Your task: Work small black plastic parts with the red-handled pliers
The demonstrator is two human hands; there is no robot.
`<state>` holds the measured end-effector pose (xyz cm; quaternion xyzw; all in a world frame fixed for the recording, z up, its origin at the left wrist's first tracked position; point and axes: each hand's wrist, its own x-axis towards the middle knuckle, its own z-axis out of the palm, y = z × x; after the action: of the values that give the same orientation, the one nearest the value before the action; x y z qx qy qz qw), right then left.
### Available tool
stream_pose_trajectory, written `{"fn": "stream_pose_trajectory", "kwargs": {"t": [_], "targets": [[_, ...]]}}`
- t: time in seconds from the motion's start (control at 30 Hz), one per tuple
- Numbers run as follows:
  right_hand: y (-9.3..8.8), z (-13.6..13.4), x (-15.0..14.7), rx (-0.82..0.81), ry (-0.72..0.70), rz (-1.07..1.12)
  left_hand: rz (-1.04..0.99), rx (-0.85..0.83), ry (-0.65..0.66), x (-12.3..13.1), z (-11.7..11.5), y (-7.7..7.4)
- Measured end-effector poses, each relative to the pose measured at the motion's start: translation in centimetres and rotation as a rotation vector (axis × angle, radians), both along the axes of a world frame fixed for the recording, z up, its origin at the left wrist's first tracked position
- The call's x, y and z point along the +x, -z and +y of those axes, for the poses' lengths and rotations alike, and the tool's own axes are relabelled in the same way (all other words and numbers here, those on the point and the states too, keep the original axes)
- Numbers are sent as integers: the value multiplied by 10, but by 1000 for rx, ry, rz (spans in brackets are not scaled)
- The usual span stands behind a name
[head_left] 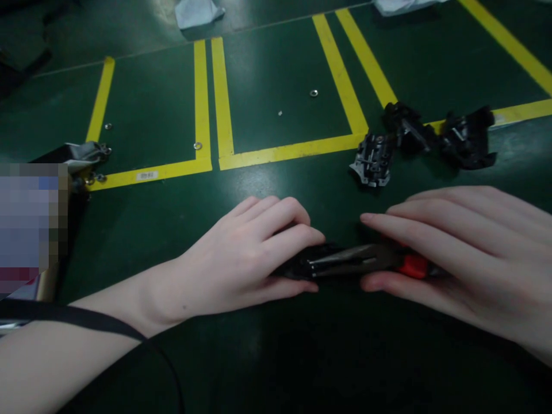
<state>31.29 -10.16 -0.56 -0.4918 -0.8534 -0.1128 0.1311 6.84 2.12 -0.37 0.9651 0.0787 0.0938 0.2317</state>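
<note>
In the middle of the head view, my left hand (259, 253) is closed around a small dark part (293, 265), mostly hidden under its fingers. From the right, my right hand (470, 259) grips a pair of pliers (362, 259) with red on the handles. The pliers' dark metal jaws point left and meet the part at my left fingertips. Whether the jaws are closed on it I cannot tell. Beyond the right hand lie a black and grey plastic part (373, 161), a black part (407, 126) and a larger black housing (468, 138).
Yellow tape (293, 150) marks out areas on the green surface (276, 75). Small metal rings (314, 92) are scattered there. At the far left, a blurred-out object (30, 230) stands near several small metal pieces. A black strap (73, 315) crosses my left forearm. A white bag (196, 12) lies at the back.
</note>
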Motion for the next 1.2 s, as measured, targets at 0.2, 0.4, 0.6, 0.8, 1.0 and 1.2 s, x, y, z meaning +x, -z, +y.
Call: {"fn": "stream_pose_trajectory", "kwargs": {"t": [0.2,0.4,0.6,0.8,1.0,1.2], "targets": [[0,1,1,-15,-27,-10,-27,6,21,0,-1,-1],[-1,3,1,-19,-58,-13,-16,16,28,0,-1,-1],[-1,4,2,-8,-49,-19,-12,16,33,0,-2,-2],[0,2,4,-14,-78,-7,-6,27,45,0,-1,-1],[0,2,4,-27,-68,21,7,32,38,0,-1,0],[-1,3,4,-15,-23,-4,19,48,44,0,0,0]]}}
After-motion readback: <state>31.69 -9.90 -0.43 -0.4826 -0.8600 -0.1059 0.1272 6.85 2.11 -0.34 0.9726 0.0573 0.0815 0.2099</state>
